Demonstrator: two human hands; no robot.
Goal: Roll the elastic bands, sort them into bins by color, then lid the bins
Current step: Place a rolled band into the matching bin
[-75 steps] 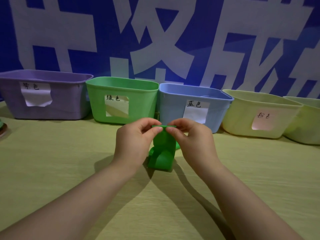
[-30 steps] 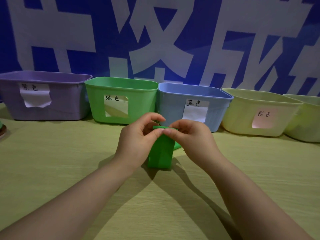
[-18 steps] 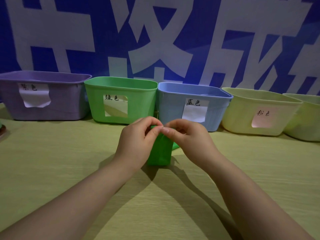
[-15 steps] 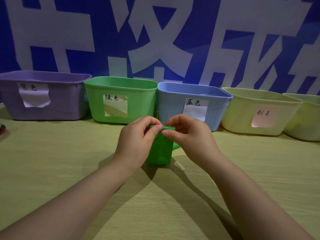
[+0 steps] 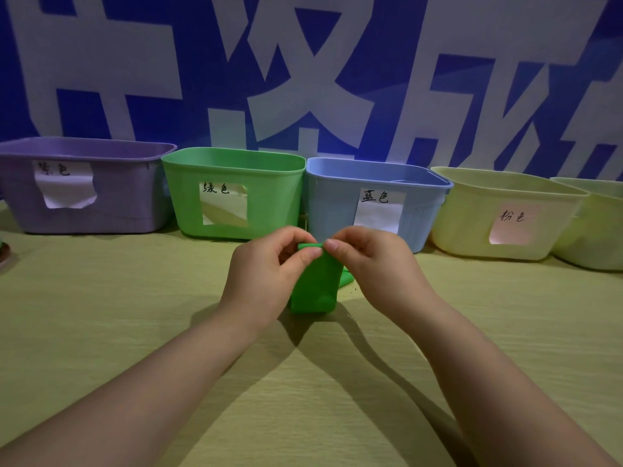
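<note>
Both our hands work the green elastic band (image 5: pixel 315 288): left hand (image 5: pixel 266 278) and right hand (image 5: pixel 374 267) each pinch its top edge, thumb against fingers, keeping the strip taut down to the table (image 5: pixel 101 315) for rolling. The unlidded green bin (image 5: pixel 276 197) waits just behind, between the purple bin (image 5: pixel 128 197) and the blue bin (image 5: pixel 330 203).

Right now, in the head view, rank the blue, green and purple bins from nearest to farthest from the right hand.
From the right hand, which pinches the green elastic band:
1. blue bin, directly behind the hand.
2. green bin, behind and to the left.
3. purple bin, at the far left of the row.
</note>
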